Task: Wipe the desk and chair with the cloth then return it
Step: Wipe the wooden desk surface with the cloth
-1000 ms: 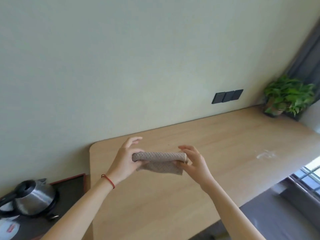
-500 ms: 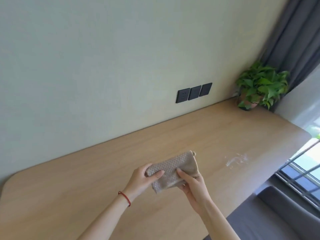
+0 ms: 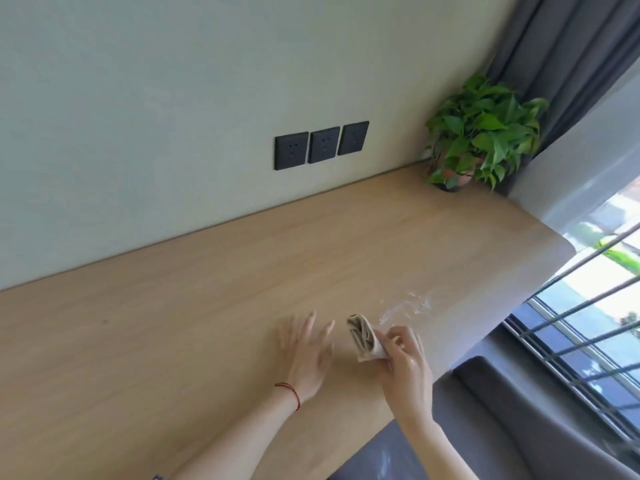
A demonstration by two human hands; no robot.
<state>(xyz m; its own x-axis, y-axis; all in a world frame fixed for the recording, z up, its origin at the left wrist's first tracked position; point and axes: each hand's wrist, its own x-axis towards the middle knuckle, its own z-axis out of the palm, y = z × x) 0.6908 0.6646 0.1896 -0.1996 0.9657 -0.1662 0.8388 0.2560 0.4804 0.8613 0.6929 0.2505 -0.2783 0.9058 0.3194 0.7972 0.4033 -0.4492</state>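
Note:
A folded beige cloth (image 3: 362,337) is pinched in my right hand (image 3: 403,362), held on edge just above the light wooden desk (image 3: 207,289). My left hand (image 3: 308,351) hovers beside it on the left with fingers spread and nothing in it; a red string is on that wrist. A whitish smear (image 3: 405,306) lies on the desk just beyond the cloth. The grey upholstered chair (image 3: 502,427) stands at the lower right below the desk's front edge.
A potted green plant (image 3: 474,133) sits in the desk's far right corner by a grey curtain (image 3: 561,57). Three black wall sockets (image 3: 322,145) are above the desk. A barred window (image 3: 588,323) is at the right.
My left hand has let go of the cloth and opened beside it. My right hand now holds the folded cloth alone, closer to the smear. The view has swung right; the kettle is out of sight.

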